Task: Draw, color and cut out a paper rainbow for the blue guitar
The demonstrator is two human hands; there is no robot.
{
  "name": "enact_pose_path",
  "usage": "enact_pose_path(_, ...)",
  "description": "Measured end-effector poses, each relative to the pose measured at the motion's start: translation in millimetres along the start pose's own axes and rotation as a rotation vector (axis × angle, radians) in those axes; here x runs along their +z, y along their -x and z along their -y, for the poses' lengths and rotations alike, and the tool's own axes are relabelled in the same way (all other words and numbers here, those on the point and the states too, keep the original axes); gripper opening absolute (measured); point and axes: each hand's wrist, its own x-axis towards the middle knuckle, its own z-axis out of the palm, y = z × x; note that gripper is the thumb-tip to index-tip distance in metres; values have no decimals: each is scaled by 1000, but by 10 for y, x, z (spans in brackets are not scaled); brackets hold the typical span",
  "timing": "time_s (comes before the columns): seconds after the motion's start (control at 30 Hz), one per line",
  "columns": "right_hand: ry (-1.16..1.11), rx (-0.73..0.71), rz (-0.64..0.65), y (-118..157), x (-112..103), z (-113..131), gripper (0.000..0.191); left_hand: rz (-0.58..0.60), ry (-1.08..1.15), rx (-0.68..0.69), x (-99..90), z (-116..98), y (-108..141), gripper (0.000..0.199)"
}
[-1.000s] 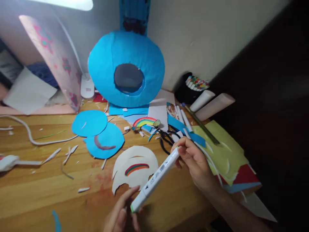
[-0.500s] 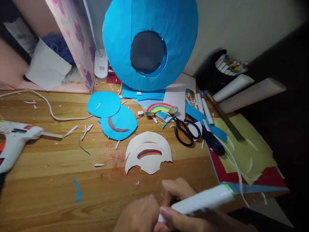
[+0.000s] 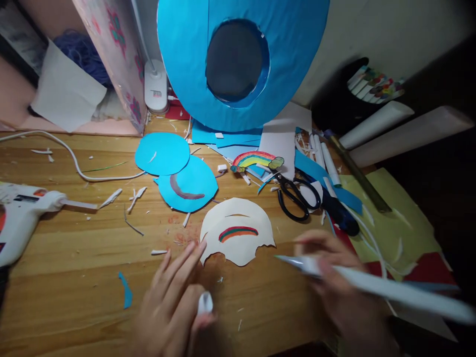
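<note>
My right hand (image 3: 338, 282), blurred, grips a white marker (image 3: 394, 285) whose fine tip points left toward a cream paper piece (image 3: 238, 255). That paper has a torn lower edge and a short arc coloured red, green and orange. My left hand (image 3: 178, 297) lies at the paper's lower left, index and middle fingers stretched to its edge. Between the thumb and curled fingers of that hand is a small white cap (image 3: 205, 303). Two blue paper pieces (image 3: 161, 152) overlap just behind the paper.
A large blue ring (image 3: 293, 64) stands at the back. Black-handled scissors (image 3: 293, 198) and a rainbow cutout (image 3: 256, 159) lie right of centre. A glue gun (image 3: 26, 213) is at the left, a white cable (image 3: 80, 163) behind it. Paper scraps are scattered around.
My hands have moved apart. The marker's tip is now uncovered, with the cap in my left hand, whose fingers have reached the cream paper. The view has shifted slightly.
</note>
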Motion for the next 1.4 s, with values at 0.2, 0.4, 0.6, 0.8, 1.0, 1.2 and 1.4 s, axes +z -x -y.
enact_pose_path(0.2, -27, 147, 179, -115, 448, -206, 14, 8, -366, 313, 109, 37, -243, 22)
enact_pose_path(0.4, 17, 35, 133, -221, 356, -234, 11, 86, -306, 367, 159, 12, -213, 24)
enact_pose_path(0.6, 118, -252, 103, 38, 697, -285, 22, 61, -314, 362, 209, 9, -227, 28)
enact_pose_path(0.8, 179, -340, 126, 38, 679, -374, 30, 73, -342, 361, 193, -4, -239, 28)
enact_pose_path(1.0, 176, -316, 103, 56, 669, -419, 30, 79, -316, 349, 200, 9, -237, 27)
enact_pose_path(1.2, 192, -312, 126, 55, 662, -407, 28, 89, -314, 340, 208, 11, -237, 28)
enact_pose_path(1.4, 227, -382, 116, 54, 656, -415, 28, 85, -289, 325, 186, 3, -232, 31)
